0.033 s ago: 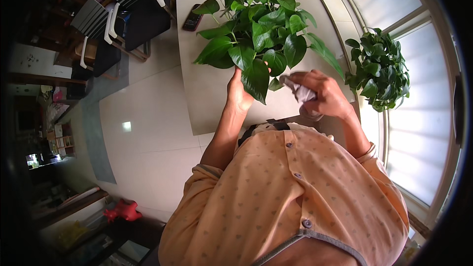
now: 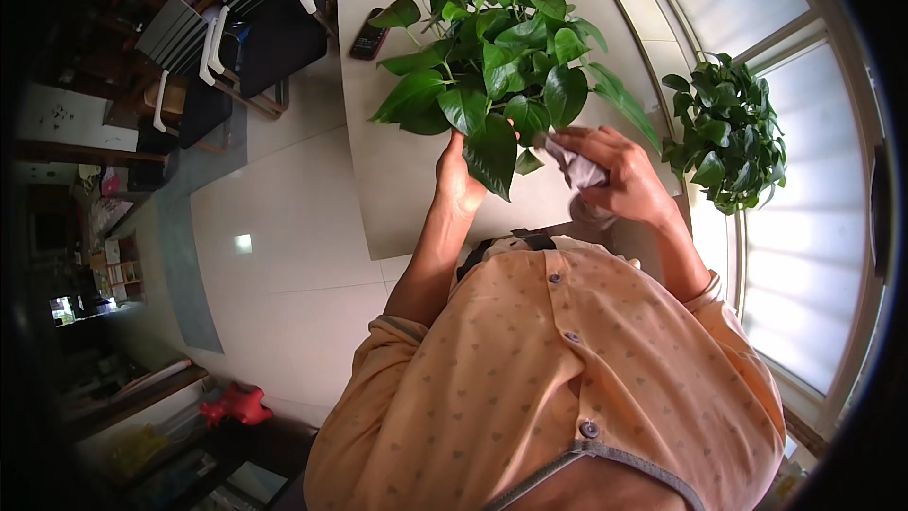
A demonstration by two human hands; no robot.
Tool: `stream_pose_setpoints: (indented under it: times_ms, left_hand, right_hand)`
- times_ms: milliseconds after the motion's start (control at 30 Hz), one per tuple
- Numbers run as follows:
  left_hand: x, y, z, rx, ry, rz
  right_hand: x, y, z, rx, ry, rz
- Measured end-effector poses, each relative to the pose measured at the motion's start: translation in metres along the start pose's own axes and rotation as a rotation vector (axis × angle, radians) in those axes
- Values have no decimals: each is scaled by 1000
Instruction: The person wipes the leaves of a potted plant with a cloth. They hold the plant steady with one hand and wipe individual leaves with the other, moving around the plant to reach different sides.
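A leafy green pothos plant point(image 2: 515, 47) with broad glossy leaves stands on the pale table point(image 2: 388, 194). Under one of its low-hanging leaves point(image 2: 491, 159) is my left hand point(image 2: 461, 182), holding that leaf from below; most of its fingers are hidden by foliage, with a fingertip showing beside the leaf. To the right, my right hand point(image 2: 624, 175) is closed around a crumpled greyish cloth point(image 2: 579, 168). The cloth's upper end is close to a small leaf point(image 2: 528, 163) at the plant's lower edge; whether they touch I cannot tell.
A dark phone point(image 2: 367, 38) lies near the table's left edge. Beyond that side are chairs point(image 2: 274, 47) with dark seats. Another leafy plant point(image 2: 728, 132) stands at the right by the frosted window point(image 2: 794, 199). Something red point(image 2: 236, 404) lies at the lower left.
My right hand and the cloth have shifted slightly upward, toward the plant. My left hand and the leaf it holds look almost the same.
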State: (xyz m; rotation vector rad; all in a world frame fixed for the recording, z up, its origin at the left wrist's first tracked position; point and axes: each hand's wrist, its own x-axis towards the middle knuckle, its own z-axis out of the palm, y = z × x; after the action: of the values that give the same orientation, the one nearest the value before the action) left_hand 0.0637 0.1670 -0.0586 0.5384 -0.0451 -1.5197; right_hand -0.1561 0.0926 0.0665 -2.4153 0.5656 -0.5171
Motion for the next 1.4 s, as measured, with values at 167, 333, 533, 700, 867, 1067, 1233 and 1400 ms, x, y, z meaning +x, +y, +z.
stream_pose_setpoints:
  times_ms: [167, 333, 533, 700, 867, 1067, 1233, 1400]
  left_hand:
    - [0, -7, 9, 48, 136, 72]
    - [-6, -2, 26, -38, 204, 40]
    - [-4, -10, 12, -85, 174, 66]
    - [-2, -13, 5, -120, 174, 4]
    - [-4, -11, 11, -64, 252, 8]
    - [4, 0, -6, -74, 21, 54]
    - [7, 3, -9, -22, 13, 31]
    - [4, -3, -3, 47, 153, 64]
  right_hand:
    - [32, -3, 28, -107, 85, -18]
    - [45, 22, 80, -276, -41, -10]
    - [36, 13, 81, -295, -64, 74]
    - [27, 13, 79, -325, -50, 78]
    - [20, 10, 74, -309, -84, 114]
    - [3, 13, 69, -194, -43, 203]
    - [0, 7, 45, 59, 73, 279]
    - [11, -5, 30, 111, 213, 222]
